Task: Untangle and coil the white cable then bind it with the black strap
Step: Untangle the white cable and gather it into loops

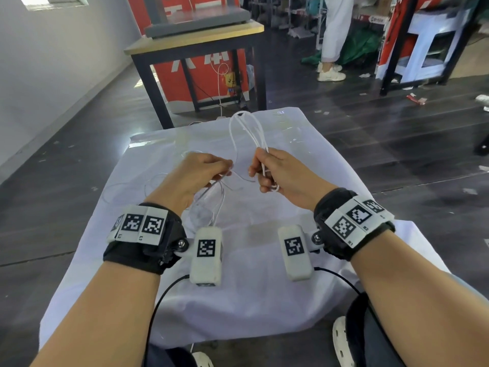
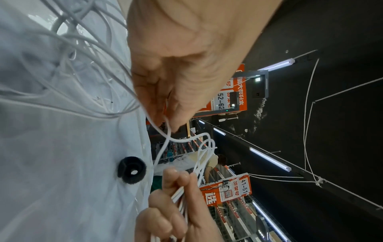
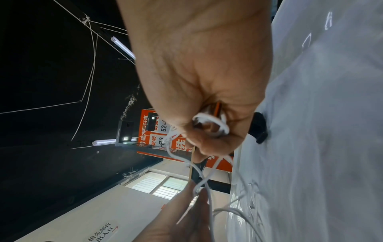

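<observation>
Several loops of the white cable (image 1: 246,131) stand up from my right hand (image 1: 267,168), whose fingers are curled round the bundle (image 3: 211,121). One strand runs across to my left hand (image 1: 211,168), which pinches it between thumb and fingertips (image 2: 165,121). The loose rest of the cable (image 2: 68,54) lies tangled on the white cloth (image 1: 264,260) under and left of my left hand. A rolled black strap (image 2: 131,170) sits on the cloth just beyond the hands; the head view hides it, and the right wrist view shows the strap (image 3: 259,127) behind my fist.
The cloth-covered table ends close beyond the hands, with dark floor (image 1: 79,168) all round. A black-legged wooden table (image 1: 195,41) stands ahead. A person in white (image 1: 333,35) stands at the back right near shelving (image 1: 428,41).
</observation>
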Available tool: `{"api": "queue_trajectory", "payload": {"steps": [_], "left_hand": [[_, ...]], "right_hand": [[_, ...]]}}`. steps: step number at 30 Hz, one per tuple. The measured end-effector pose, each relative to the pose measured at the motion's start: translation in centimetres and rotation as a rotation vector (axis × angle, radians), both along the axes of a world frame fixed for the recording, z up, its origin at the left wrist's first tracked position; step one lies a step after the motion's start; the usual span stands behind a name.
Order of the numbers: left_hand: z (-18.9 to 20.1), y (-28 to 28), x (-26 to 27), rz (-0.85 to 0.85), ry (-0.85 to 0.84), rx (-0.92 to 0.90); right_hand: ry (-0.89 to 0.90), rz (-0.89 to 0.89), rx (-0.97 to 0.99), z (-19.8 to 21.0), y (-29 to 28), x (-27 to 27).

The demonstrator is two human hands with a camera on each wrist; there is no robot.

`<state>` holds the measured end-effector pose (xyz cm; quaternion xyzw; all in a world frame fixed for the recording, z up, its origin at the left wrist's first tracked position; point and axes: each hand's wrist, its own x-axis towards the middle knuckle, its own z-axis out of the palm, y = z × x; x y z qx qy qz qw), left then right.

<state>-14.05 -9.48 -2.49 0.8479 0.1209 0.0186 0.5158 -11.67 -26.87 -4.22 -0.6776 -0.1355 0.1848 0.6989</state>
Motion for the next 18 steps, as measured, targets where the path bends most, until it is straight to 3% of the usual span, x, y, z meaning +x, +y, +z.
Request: {"api": "queue_trajectory", "payload": {"steps": [3,6,10,18], "left_hand": [[0.3,0.3,0.1,0.107,-0.138,-0.021],[1.0,0.3,-0.1,0.066,-0.193,-0.147],[2.0,0.0,-0.6,-0.014,-0.234,-0.233],[2.5,0.1,-1.0,-0.056,-0.267,-0.108]], "right_hand": [[0.045,-0.139,-0.011,-0.2,-0.3,0.4],[0.076,-0.205,-0.032,-0.4,-0.8,0.9],[0.030,-0.081,-0.152,-0.2,-1.2,0.9],[-0.129,0.199,-0.526,-0.1,-1.2,0.2]]}}
